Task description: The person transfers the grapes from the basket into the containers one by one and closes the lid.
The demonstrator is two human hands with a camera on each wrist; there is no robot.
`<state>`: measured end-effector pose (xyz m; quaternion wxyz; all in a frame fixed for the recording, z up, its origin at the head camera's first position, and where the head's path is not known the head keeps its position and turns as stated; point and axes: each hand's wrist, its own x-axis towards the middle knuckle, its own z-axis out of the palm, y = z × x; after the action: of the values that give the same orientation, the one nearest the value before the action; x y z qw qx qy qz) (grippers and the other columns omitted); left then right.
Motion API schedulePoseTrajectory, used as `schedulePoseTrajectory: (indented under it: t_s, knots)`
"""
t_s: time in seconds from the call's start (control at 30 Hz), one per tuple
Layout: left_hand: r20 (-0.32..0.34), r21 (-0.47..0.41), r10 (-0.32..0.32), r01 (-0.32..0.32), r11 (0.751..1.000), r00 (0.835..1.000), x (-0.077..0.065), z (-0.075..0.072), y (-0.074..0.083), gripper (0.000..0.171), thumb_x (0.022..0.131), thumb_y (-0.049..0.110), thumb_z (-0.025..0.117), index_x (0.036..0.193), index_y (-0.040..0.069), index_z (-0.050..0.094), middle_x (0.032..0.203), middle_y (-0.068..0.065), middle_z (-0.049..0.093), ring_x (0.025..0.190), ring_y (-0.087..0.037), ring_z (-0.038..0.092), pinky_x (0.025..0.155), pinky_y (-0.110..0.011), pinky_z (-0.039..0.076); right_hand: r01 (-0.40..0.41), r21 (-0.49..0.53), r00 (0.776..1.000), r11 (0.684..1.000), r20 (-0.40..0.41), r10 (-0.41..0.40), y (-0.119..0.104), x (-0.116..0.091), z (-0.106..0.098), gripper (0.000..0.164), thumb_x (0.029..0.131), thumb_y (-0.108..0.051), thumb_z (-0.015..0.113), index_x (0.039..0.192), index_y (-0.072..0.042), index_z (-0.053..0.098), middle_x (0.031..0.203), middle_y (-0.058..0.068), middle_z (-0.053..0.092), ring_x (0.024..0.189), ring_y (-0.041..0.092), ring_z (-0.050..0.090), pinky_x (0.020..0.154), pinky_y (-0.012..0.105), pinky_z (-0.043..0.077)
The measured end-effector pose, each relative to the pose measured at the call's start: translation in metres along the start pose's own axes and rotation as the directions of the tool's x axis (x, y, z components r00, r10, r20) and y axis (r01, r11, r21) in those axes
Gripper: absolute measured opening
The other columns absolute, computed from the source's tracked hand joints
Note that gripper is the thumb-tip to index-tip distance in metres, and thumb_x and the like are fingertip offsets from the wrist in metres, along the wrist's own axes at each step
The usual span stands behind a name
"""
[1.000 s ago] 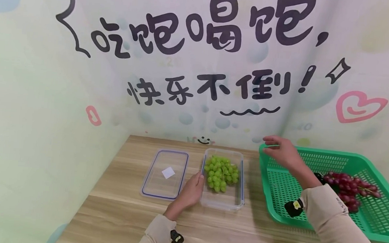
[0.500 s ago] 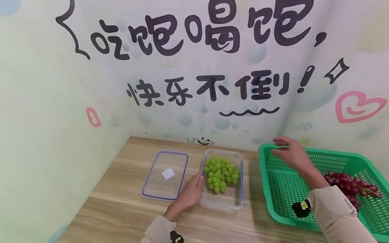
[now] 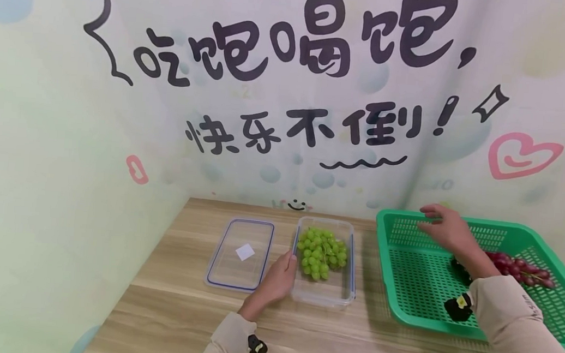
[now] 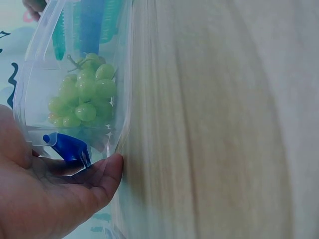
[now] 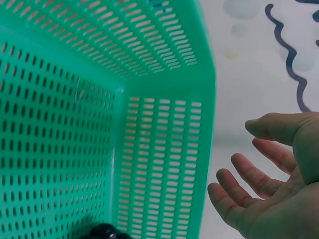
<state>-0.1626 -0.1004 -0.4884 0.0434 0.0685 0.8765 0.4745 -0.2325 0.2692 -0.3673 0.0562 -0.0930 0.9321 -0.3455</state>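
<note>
A clear plastic food container (image 3: 320,297) with a blue seal line stands on the table and holds a bunch of green grapes (image 3: 320,253). My left hand (image 3: 277,277) grips its left side, thumb at the rim and fingers along the wall beside a blue clip (image 4: 72,149). My right hand (image 3: 448,229) is over the green basket (image 3: 401,310), holding nothing; its fingers are spread and slightly bent in the right wrist view. Red grapes (image 3: 519,268) lie in the basket, partly hidden by the right forearm. Something dark and round (image 5: 104,231) shows beside them.
The container's clear lid (image 3: 240,253), blue-edged with a white square on it, lies left of the container on the wooden table (image 3: 300,344). A printed cloth backdrop (image 3: 267,115) rises behind the table. The basket's raised rim stands close to the right of the container.
My right hand has moved to the right, from the basket's back left corner to farther over the basket. The left hand and the container have stayed in place.
</note>
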Motion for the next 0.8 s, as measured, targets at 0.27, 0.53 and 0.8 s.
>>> schedulePoseTrajectory:
  t_s: [0.27, 0.53, 0.8]
  knots:
    - [0.01, -0.006, 0.017, -0.017, 1.0, 1.0, 0.0, 0.0, 0.001, 0.036, 0.11, 0.018, 0.023, 0.101, -0.004, 0.049, 0.079, -0.005, 0.04, 0.066, -0.017, 0.039, 0.058, -0.03, 0.035, -0.012, -0.009, 1.0, 1.0, 0.004, 0.012, 0.014, -0.004, -0.003, 0.056, 0.104, -0.027, 0.05, 0.145, 0.008, 0.036, 0.141, 0.039, 0.039, 0.124, 0.055, 0.043, 0.09, 0.064, 0.045]
    - [0.002, -0.01, 0.009, -0.009, 1.0, 1.0, 0.0, 0.0, 0.002, 0.036, 0.11, 0.019, 0.022, 0.103, -0.003, 0.05, 0.08, -0.006, 0.04, 0.067, -0.018, 0.039, 0.058, -0.031, 0.036, -0.04, -0.04, 0.999, 0.998, 0.021, 0.041, 0.028, -0.004, -0.009, 0.058, 0.104, -0.029, 0.05, 0.145, 0.009, 0.034, 0.142, 0.04, 0.037, 0.124, 0.056, 0.041, 0.089, 0.063, 0.045]
    - [0.009, -0.009, -0.004, 0.004, 1.0, 1.0, -0.001, -0.001, 0.003, 0.036, 0.11, 0.021, 0.023, 0.104, -0.003, 0.05, 0.081, -0.006, 0.04, 0.068, -0.018, 0.04, 0.059, -0.031, 0.037, -0.066, -0.071, 0.997, 0.995, 0.025, 0.068, 0.04, -0.007, -0.017, 0.062, 0.105, -0.033, 0.047, 0.145, 0.012, 0.032, 0.142, 0.042, 0.035, 0.122, 0.059, 0.04, 0.087, 0.065, 0.044]
